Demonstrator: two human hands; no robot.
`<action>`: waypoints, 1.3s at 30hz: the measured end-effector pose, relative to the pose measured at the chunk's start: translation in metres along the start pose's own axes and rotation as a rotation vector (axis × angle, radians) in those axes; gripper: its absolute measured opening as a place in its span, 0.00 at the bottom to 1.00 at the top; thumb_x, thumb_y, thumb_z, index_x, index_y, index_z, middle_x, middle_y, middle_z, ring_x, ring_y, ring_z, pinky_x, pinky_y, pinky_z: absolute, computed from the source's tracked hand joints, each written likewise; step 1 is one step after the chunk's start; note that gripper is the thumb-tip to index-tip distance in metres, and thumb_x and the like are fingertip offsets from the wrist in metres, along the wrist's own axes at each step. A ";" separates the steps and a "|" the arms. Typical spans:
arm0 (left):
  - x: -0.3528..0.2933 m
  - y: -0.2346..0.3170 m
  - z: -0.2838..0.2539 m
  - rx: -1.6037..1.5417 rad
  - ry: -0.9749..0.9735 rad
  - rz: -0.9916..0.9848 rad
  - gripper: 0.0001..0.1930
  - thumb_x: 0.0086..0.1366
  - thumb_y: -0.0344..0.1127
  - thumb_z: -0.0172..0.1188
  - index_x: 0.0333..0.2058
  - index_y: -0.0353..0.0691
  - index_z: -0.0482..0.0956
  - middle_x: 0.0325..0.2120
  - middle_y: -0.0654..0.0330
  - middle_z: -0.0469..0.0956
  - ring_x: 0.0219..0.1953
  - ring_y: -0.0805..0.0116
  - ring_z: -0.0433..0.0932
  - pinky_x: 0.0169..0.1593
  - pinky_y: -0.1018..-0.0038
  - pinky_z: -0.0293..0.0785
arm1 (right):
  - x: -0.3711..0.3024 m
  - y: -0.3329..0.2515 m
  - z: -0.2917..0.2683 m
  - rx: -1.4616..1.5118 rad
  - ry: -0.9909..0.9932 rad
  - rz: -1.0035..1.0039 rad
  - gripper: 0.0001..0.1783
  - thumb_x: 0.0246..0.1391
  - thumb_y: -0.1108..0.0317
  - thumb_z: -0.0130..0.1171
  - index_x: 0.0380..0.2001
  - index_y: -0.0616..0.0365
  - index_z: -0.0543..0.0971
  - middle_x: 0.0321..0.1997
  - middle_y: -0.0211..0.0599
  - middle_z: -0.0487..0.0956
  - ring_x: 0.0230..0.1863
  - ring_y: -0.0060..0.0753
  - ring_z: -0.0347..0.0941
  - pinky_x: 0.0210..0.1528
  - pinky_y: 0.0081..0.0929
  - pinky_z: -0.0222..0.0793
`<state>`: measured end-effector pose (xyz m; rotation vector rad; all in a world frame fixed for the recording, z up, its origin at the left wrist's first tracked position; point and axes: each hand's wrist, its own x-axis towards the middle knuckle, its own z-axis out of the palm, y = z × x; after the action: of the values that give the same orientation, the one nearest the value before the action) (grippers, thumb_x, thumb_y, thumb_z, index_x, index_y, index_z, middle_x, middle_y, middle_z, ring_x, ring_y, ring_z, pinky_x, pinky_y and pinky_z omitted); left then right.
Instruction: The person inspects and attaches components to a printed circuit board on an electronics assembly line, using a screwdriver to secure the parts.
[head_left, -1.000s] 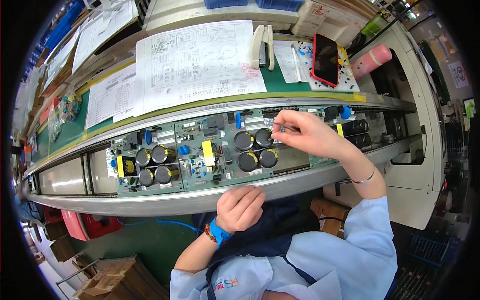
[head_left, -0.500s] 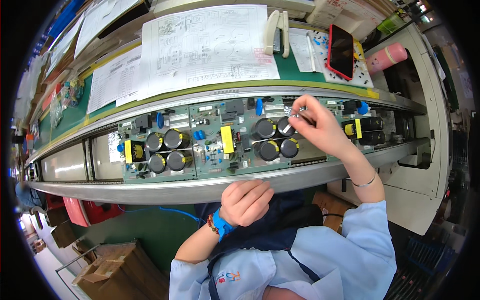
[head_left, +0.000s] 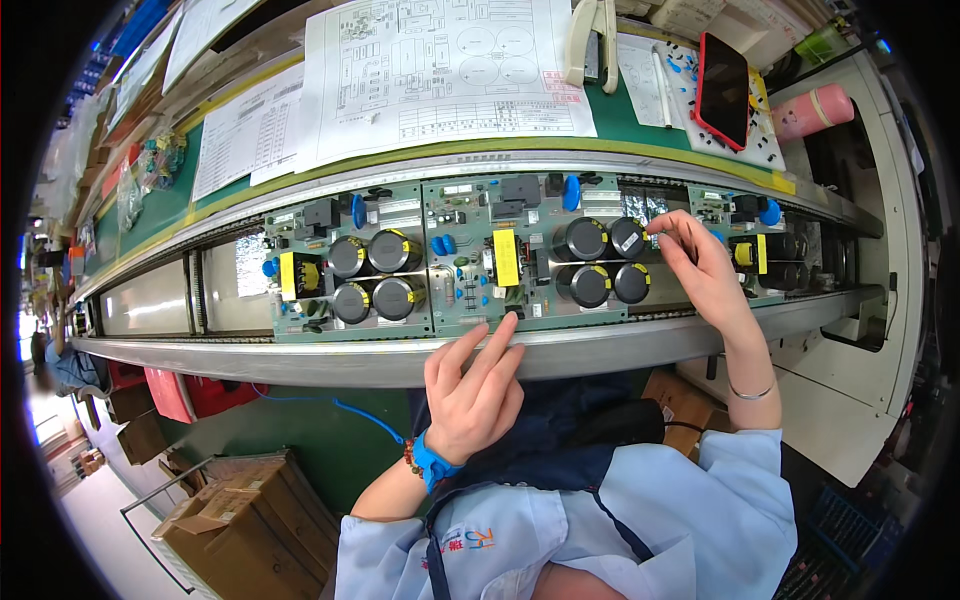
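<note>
Three green circuit boards lie in a row along the metal rails. My right hand (head_left: 703,265) is beside the right edge of the middle circuit board (head_left: 455,215), fingers curved and apart, fingertips close to a black capacitor (head_left: 628,237) with a white label on top. I see nothing held in it; whether a fingertip touches the capacitor, I cannot tell. My left hand (head_left: 472,390) reaches over the near rail (head_left: 330,362), fingers spread, tips at the board's front edge by a small black part. A yellow-wrapped transformer (head_left: 507,258) stands mid-board.
The left circuit board (head_left: 345,327) touches the middle one; the right circuit board (head_left: 712,205) lies beyond a gap. Behind the far rail are printed drawings (head_left: 450,80), a beige stapler-like tool (head_left: 592,45), a red-edged phone (head_left: 722,90) and a pink bottle (head_left: 815,112).
My left hand has moved up from the near rail to the board's edge, its fingers spreading. My right hand has drawn back rightward off the capacitors, its pinch opening. The whole view has shifted.
</note>
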<state>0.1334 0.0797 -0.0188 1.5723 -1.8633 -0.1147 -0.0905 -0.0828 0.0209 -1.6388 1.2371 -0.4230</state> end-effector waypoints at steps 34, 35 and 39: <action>0.042 0.020 0.013 -0.050 -0.180 0.112 0.20 0.43 0.28 0.55 0.40 0.38 0.73 0.48 0.58 0.73 0.47 0.58 0.69 0.49 0.67 0.59 | -0.028 -0.013 -0.037 0.168 0.303 -0.561 0.25 0.63 0.56 0.30 0.27 0.61 0.73 0.23 0.28 0.63 0.23 0.16 0.55 0.26 0.13 0.51; 0.042 0.021 0.014 -0.039 -0.193 0.104 0.20 0.44 0.29 0.54 0.41 0.38 0.73 0.48 0.59 0.73 0.48 0.59 0.68 0.50 0.67 0.59 | -0.035 -0.015 -0.034 0.240 0.225 -0.473 0.24 0.64 0.56 0.33 0.28 0.61 0.74 0.25 0.29 0.66 0.23 0.20 0.59 0.28 0.16 0.57; 0.044 0.021 0.016 -0.024 -0.212 0.105 0.18 0.47 0.32 0.55 0.41 0.39 0.73 0.47 0.58 0.72 0.48 0.62 0.69 0.50 0.68 0.59 | -0.036 -0.032 -0.013 0.233 0.041 -0.384 0.16 0.61 0.63 0.43 0.30 0.63 0.75 0.26 0.32 0.69 0.25 0.24 0.64 0.30 0.18 0.61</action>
<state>0.1054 0.0397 -0.0016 1.4899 -2.0955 -0.2647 -0.0987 -0.0587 0.0634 -1.6685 0.8615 -0.8108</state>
